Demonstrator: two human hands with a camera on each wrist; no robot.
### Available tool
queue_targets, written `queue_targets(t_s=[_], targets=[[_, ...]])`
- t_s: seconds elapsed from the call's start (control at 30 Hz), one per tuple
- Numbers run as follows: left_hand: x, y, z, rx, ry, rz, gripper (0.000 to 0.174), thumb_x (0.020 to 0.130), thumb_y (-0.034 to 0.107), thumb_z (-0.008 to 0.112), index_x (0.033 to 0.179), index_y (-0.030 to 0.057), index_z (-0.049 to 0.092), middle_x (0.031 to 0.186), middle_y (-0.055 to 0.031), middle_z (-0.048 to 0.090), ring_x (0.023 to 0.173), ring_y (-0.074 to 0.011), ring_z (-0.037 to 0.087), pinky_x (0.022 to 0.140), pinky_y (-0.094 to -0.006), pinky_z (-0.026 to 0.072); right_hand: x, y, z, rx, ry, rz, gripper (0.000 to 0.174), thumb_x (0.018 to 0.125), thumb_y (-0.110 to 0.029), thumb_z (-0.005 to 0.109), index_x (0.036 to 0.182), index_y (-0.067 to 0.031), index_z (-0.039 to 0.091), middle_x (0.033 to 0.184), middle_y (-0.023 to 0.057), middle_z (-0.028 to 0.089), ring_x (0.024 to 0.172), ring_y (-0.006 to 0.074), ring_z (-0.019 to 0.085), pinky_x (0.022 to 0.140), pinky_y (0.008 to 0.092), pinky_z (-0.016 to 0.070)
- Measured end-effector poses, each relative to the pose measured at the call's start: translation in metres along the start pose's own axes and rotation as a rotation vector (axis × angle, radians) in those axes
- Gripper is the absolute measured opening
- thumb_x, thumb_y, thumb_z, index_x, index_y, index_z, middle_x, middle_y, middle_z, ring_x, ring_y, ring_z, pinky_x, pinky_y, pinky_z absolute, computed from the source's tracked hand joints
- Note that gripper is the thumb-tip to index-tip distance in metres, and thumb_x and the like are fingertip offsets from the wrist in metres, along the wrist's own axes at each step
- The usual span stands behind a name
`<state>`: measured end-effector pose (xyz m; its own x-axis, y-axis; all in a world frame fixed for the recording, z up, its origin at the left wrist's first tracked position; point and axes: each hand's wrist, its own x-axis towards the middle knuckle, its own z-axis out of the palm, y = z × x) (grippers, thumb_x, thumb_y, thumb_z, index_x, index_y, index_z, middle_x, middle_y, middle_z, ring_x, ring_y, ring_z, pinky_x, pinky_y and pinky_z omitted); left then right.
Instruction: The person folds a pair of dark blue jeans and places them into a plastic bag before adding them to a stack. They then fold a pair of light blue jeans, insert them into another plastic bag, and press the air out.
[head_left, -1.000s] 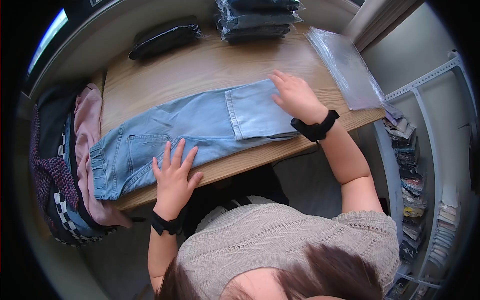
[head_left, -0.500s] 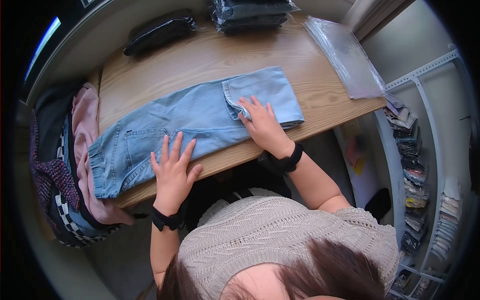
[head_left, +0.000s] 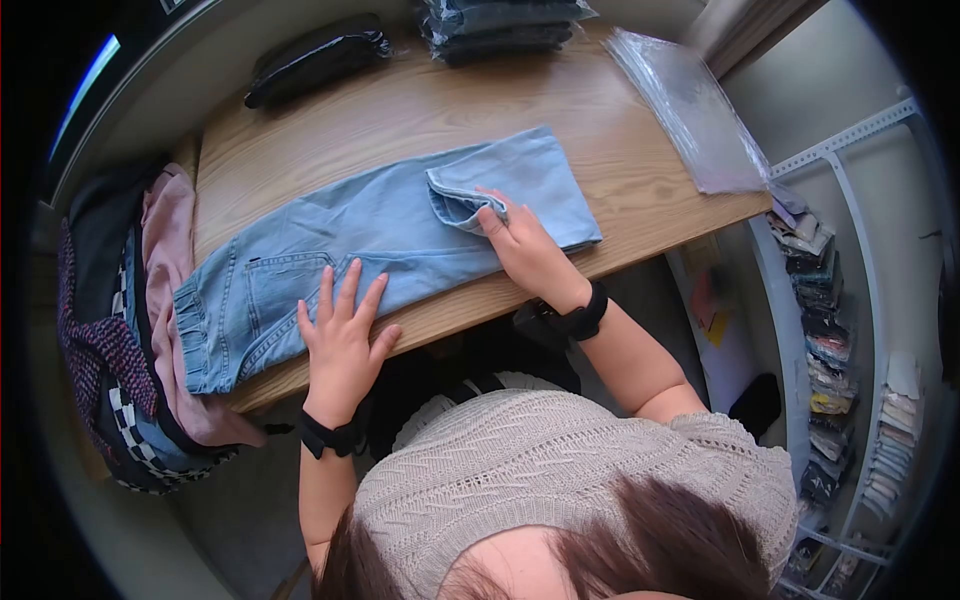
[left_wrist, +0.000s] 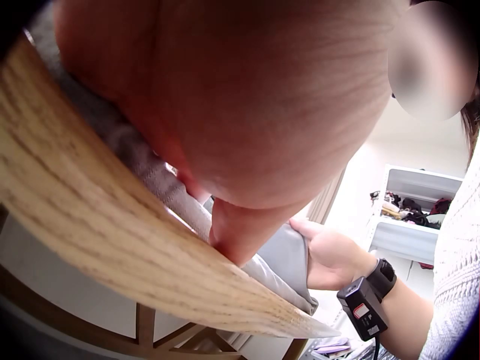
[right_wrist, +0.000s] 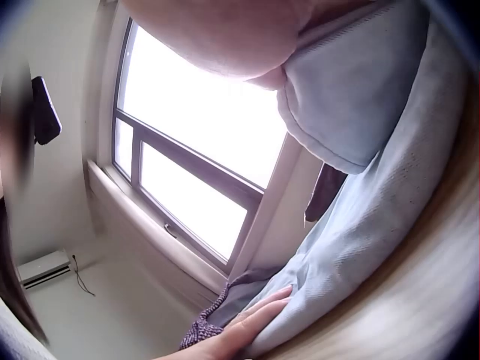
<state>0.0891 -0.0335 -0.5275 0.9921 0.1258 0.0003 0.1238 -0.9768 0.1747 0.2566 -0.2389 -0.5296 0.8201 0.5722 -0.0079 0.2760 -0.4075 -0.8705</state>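
Note:
Light blue jeans [head_left: 340, 230] lie lengthwise along the front of the table, elastic waistband [head_left: 192, 335] to the left. Their leg end is folded back over itself at the right. My left hand [head_left: 342, 345] rests with spread fingers on the jeans beside the back pocket [head_left: 285, 285]. With thumb and fingers, my right hand [head_left: 530, 258] pinches the folded-back leg hem [head_left: 455, 200], whose edge stands up from the layer below. That raised hem [right_wrist: 337, 105] also shows in the right wrist view, above the flat denim.
A wooden table [head_left: 650, 150] carries clear plastic bags [head_left: 690, 120] at the right. Dark packaged clothes [head_left: 318, 62] and a bagged stack [head_left: 505, 30] stand along the back. Mixed garments [head_left: 165, 260] hang over the left end. Shelves with folded clothes [head_left: 825, 350] are at the right.
My right hand has moved left from the folded end to the hem, taken hold of it and lifted its edge. My left hand stays in place on the jeans.

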Motion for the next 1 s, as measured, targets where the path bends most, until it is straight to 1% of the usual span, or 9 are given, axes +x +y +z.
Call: queue_targets(t_s=[0.03, 0.1, 0.17, 0.23, 0.37, 0.57, 0.67, 0.87, 1.0], targets=[[-0.001, 0.000, 0.000, 0.000, -0.001, -0.003, 0.057, 0.087, 0.038, 0.060, 0.140, 0.0227, 0.044, 0.153, -0.0051, 0.027, 0.143, -0.0316, 0.018, 0.107, -0.0634, 0.0125, 0.002, -0.014, -0.012, 0.284, -0.016, 0.125, 0.049, 0.100, -0.042, 0.038, 0.127, -0.0023, 0.050, 0.135, 0.0188, 0.049, 0.134, 0.0340, 0.036, 0.110, 0.0505, 0.0219], [-0.001, -0.001, 0.001, -0.004, 0.004, -0.005, 0.057, 0.086, 0.038, 0.060, 0.140, 0.0226, 0.044, 0.153, -0.0051, 0.027, 0.143, -0.0316, 0.018, 0.107, -0.0634, 0.0125, 0.004, -0.005, -0.009, 0.317, 0.054, 0.086, 0.053, 0.101, -0.043, 0.036, 0.127, 0.0006, 0.048, 0.131, 0.0218, 0.051, 0.133, 0.0350, 0.037, 0.110, 0.0471, 0.0233], [-0.002, -0.001, 0.001, -0.007, 0.007, 0.004, 0.057, 0.086, 0.037, 0.060, 0.140, 0.0225, 0.044, 0.153, -0.0051, 0.027, 0.143, -0.0316, 0.018, 0.107, -0.0633, 0.0125, 0.005, 0.000, 0.002, -0.043, 0.224, -0.158, 0.054, 0.100, -0.043, 0.037, 0.131, -0.0003, 0.045, 0.134, 0.0227, 0.048, 0.134, 0.0348, 0.036, 0.110, 0.0509, 0.0226], [0.005, -0.001, 0.001, -0.001, 0.012, -0.004, 0.057, 0.086, 0.037, 0.060, 0.139, 0.0222, 0.045, 0.153, -0.0051, 0.027, 0.142, -0.0317, 0.018, 0.108, -0.0632, 0.0126, 0.000, 0.003, 0.018, -0.779, -0.099, -0.193, 0.061, 0.098, -0.048, 0.039, 0.143, -0.0056, 0.034, 0.150, 0.0210, 0.028, 0.142, 0.0352, 0.018, 0.113, 0.0520, 0.0124], [0.005, -0.002, 0.000, 0.002, 0.003, -0.015, 0.058, 0.086, 0.037, 0.060, 0.139, 0.0222, 0.044, 0.153, -0.0048, 0.027, 0.142, -0.0316, 0.018, 0.108, -0.0631, 0.0126, 0.000, -0.007, -0.022, -0.509, -0.296, -0.189, 0.062, 0.098, -0.047, 0.039, 0.144, -0.0067, 0.033, 0.152, 0.0208, 0.024, 0.144, 0.0345, 0.015, 0.114, 0.0520, 0.0114], [0.007, -0.002, 0.002, 0.002, 0.011, 0.000, 0.058, 0.086, 0.037, 0.060, 0.140, 0.0226, 0.044, 0.153, -0.0044, 0.027, 0.143, -0.0312, 0.017, 0.108, -0.0630, 0.0127, 0.051, 0.022, -0.113, -1.152, -0.281, -0.274, 0.057, 0.098, -0.047, 0.037, 0.147, -0.0183, 0.030, 0.155, 0.0133, 0.021, 0.144, 0.0309, 0.015, 0.114, 0.0527, 0.0144], [0.006, -0.002, 0.001, 0.005, -0.011, -0.009, 0.058, 0.086, 0.037, 0.060, 0.140, 0.0224, 0.044, 0.153, -0.0044, 0.027, 0.143, -0.0314, 0.018, 0.108, -0.0631, 0.0126, 0.073, 0.053, -0.125, -1.217, -0.444, -0.354, 0.062, 0.097, -0.052, 0.036, 0.149, -0.0206, 0.023, 0.156, 0.0119, 0.017, 0.145, 0.0301, 0.011, 0.116, 0.0499, 0.0138], [0.006, -0.002, 0.002, 0.007, 0.004, 0.005, 0.058, 0.086, 0.038, 0.060, 0.140, 0.0224, 0.044, 0.153, -0.0048, 0.028, 0.142, -0.0317, 0.018, 0.108, -0.0633, 0.0125, 0.081, 0.081, -0.126, -1.033, -0.484, -0.374, 0.070, 0.094, -0.056, 0.038, 0.151, -0.0200, 0.019, 0.156, 0.0136, 0.013, 0.145, 0.0323, 0.008, 0.117, 0.0451, 0.0109], [0.008, -0.003, 0.002, 0.007, 0.034, 0.013, 0.057, 0.086, 0.037, 0.062, 0.138, 0.0223, 0.046, 0.151, -0.0051, 0.029, 0.141, -0.0322, 0.020, 0.107, -0.0641, 0.0145, 0.071, 0.062, -0.124, -1.118, -0.476, -0.343, 0.071, 0.094, -0.052, 0.045, 0.149, -0.0146, 0.022, 0.155, 0.0172, 0.018, 0.144, 0.0323, 0.015, 0.116, 0.0426, 0.0162]])
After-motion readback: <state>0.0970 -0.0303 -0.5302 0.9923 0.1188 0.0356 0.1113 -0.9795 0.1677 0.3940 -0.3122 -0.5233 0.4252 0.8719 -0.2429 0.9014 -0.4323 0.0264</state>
